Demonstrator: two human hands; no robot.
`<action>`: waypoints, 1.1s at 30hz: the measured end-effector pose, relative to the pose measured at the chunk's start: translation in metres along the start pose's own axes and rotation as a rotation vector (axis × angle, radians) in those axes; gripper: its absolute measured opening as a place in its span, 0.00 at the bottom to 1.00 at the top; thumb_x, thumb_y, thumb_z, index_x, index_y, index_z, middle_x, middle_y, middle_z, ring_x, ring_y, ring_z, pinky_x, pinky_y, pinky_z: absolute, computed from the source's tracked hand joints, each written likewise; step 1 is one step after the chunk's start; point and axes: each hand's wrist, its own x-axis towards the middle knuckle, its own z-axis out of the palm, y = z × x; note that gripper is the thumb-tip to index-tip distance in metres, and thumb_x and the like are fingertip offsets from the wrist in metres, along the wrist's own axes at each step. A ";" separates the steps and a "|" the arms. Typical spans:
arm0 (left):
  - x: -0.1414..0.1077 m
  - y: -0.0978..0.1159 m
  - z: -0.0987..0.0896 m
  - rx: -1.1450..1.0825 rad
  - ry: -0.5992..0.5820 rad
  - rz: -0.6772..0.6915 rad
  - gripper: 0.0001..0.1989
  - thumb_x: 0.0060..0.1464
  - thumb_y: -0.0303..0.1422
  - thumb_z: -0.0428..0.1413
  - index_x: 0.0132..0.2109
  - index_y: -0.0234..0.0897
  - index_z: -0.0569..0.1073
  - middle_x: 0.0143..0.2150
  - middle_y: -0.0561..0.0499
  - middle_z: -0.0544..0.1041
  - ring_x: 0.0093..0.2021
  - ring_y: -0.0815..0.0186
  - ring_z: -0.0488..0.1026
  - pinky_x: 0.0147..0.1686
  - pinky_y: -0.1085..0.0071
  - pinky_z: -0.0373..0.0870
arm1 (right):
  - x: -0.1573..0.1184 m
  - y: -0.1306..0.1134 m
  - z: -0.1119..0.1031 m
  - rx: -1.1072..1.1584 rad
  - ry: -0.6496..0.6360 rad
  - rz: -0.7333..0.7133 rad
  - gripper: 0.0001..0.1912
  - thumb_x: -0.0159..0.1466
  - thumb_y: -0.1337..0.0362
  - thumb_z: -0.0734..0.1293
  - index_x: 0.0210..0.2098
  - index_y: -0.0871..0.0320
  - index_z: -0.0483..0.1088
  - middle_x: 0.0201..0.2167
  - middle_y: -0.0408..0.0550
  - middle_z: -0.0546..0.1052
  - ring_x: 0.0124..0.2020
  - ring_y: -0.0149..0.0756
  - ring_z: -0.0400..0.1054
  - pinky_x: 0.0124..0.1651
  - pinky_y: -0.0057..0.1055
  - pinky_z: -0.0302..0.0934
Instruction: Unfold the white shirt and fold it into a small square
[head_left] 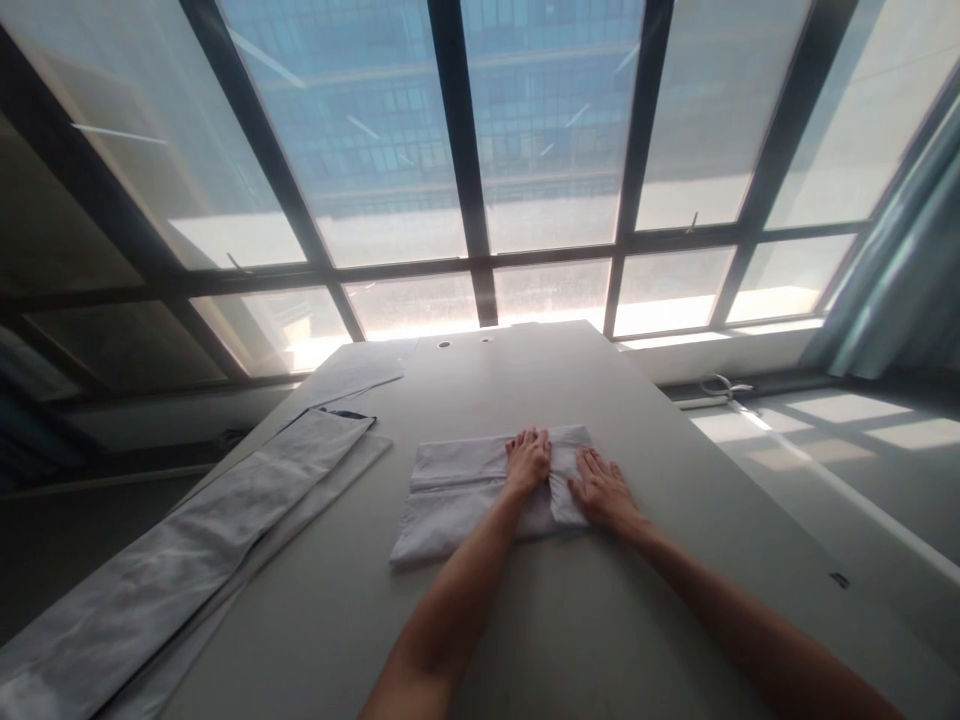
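A pale grey-white cloth lies folded on the white table, with a crease running across its left part and a folded-over strip at its right end. My left hand rests on the cloth beside the edge of that strip, its fingers bent and close together; whether it pinches any fabric is hidden. On the right end of the cloth, my right hand lies flat with its fingers spread.
Long grey cloths lie in layers along the table's left side, with a flat pale piece beyond them. Windows stand behind the table. A curtain hangs at the right, near a white cable. A small dark item is at the right.
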 end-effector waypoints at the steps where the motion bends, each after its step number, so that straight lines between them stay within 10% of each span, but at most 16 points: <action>1: -0.001 -0.001 0.001 0.006 0.001 0.000 0.24 0.73 0.39 0.41 0.69 0.42 0.68 0.72 0.39 0.66 0.71 0.48 0.61 0.69 0.45 0.55 | 0.001 0.009 -0.002 0.002 -0.013 0.044 0.33 0.76 0.54 0.53 0.75 0.61 0.53 0.77 0.58 0.50 0.77 0.48 0.41 0.75 0.54 0.37; 6: -0.001 -0.003 0.006 0.017 -0.016 -0.004 0.26 0.73 0.40 0.39 0.71 0.40 0.65 0.74 0.39 0.62 0.74 0.47 0.55 0.71 0.42 0.48 | 0.031 0.021 -0.018 0.042 0.046 0.242 0.31 0.77 0.57 0.50 0.74 0.64 0.56 0.75 0.63 0.53 0.76 0.50 0.44 0.74 0.56 0.41; 13: 0.000 -0.009 0.010 0.038 0.008 0.021 0.27 0.73 0.38 0.40 0.72 0.39 0.65 0.74 0.39 0.62 0.74 0.47 0.57 0.71 0.43 0.50 | 0.085 -0.028 -0.003 0.107 -0.029 -0.078 0.30 0.77 0.58 0.50 0.73 0.63 0.57 0.75 0.59 0.56 0.76 0.42 0.45 0.76 0.46 0.34; 22: -0.001 -0.007 0.009 0.055 0.023 -0.009 0.26 0.73 0.38 0.42 0.73 0.42 0.64 0.74 0.43 0.64 0.74 0.50 0.57 0.73 0.48 0.49 | 0.101 0.041 -0.014 0.047 -0.076 0.169 0.32 0.77 0.55 0.50 0.76 0.62 0.52 0.77 0.57 0.48 0.78 0.43 0.40 0.76 0.51 0.31; 28: 0.004 -0.016 0.004 -0.123 0.179 -0.153 0.23 0.72 0.31 0.43 0.68 0.36 0.69 0.62 0.43 0.77 0.62 0.59 0.72 0.63 0.64 0.64 | 0.050 0.031 -0.019 0.125 0.137 0.078 0.30 0.76 0.59 0.50 0.72 0.63 0.60 0.75 0.58 0.55 0.77 0.43 0.44 0.75 0.46 0.40; 33: 0.002 -0.016 0.003 -0.160 0.167 -0.071 0.19 0.72 0.36 0.48 0.62 0.44 0.76 0.55 0.47 0.82 0.57 0.56 0.75 0.62 0.58 0.64 | -0.030 -0.002 -0.008 0.126 0.101 -0.255 0.36 0.73 0.47 0.60 0.74 0.58 0.59 0.76 0.57 0.52 0.77 0.48 0.40 0.76 0.51 0.36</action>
